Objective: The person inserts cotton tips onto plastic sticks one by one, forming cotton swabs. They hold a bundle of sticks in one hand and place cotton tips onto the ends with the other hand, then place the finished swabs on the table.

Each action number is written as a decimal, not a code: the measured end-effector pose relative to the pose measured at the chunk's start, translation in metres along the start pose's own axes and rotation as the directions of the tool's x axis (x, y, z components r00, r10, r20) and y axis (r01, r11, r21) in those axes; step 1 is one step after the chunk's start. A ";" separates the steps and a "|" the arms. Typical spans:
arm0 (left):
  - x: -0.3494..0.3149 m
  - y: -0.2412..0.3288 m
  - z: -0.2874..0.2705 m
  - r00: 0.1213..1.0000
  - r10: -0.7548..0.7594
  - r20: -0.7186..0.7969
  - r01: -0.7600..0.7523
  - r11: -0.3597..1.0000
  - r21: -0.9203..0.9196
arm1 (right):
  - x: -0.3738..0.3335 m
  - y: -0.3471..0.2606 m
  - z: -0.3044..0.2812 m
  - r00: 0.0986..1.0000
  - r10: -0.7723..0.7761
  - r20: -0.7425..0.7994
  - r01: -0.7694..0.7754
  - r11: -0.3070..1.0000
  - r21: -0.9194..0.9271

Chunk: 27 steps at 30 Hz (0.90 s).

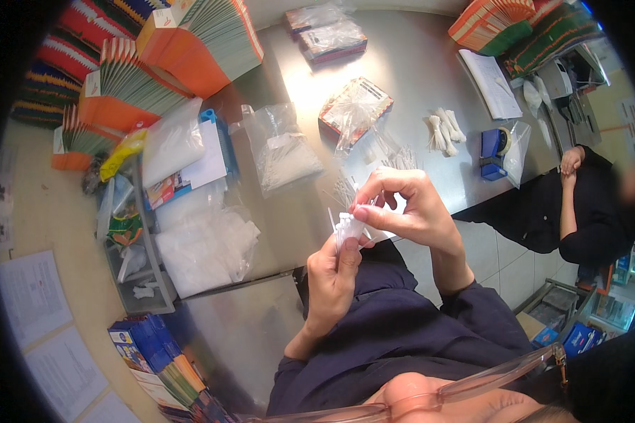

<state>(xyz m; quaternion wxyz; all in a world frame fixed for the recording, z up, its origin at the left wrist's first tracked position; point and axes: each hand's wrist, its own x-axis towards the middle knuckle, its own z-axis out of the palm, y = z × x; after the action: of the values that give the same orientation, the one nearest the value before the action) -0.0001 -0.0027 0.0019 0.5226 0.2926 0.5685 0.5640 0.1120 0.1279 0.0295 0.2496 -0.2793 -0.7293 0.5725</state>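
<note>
Low over the table's near edge, my left hand (334, 276) is closed around a bundle of thin white strips (347, 227), its small blocky ends pointing up. With thumb and fingertips pinched together, my right hand (410, 208) touches the top of that bundle from the right. Whether it grips a single strip is too small to make out. Just beyond my hands lie loose thin white strips (342, 189), partly covered by my fingers. Several tied white bundles (446, 131) rest farther right. A clear bag (287, 158) of white strips lies to the left.
A plastic-wrapped box (356, 109) stands on the metal table (402, 63). A blue tape dispenser (494, 154) sits at the right edge. Clear plastic bags (204, 243) and a grey tray (164, 282) are at left, below orange folders (201, 49). Another person (585, 204) is at right.
</note>
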 end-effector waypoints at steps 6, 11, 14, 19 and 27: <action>-0.002 0.001 -0.001 1.000 0.006 0.016 -0.006 1.000 0.004 | 0.004 -0.005 -0.004 1.000 0.014 0.010 -0.015 0.996 0.086; -0.004 0.001 0.000 1.000 0.006 0.001 -0.006 1.000 0.002 | 0.005 -0.010 -0.006 0.989 -0.083 0.125 0.102 0.984 -0.146; -0.005 0.000 0.000 1.000 0.014 0.007 -0.014 1.000 -0.007 | 0.003 -0.010 -0.004 0.989 -0.060 0.134 0.083 0.982 -0.171; -0.007 0.001 -0.001 1.000 0.005 0.028 -0.005 1.000 -0.019 | 0.002 -0.006 -0.002 0.988 -0.094 0.121 0.108 0.988 -0.114; -0.008 0.002 -0.001 0.998 0.021 0.056 -0.020 0.999 -0.033 | -0.001 -0.009 -0.002 0.995 -0.012 0.103 0.013 1.000 -0.011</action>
<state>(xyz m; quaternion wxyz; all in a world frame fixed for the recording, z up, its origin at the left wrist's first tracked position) 0.0005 -0.0100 0.0055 0.5374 0.3058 0.5412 0.5699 0.1133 0.1268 0.0387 0.2138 -0.2464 -0.7463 0.5802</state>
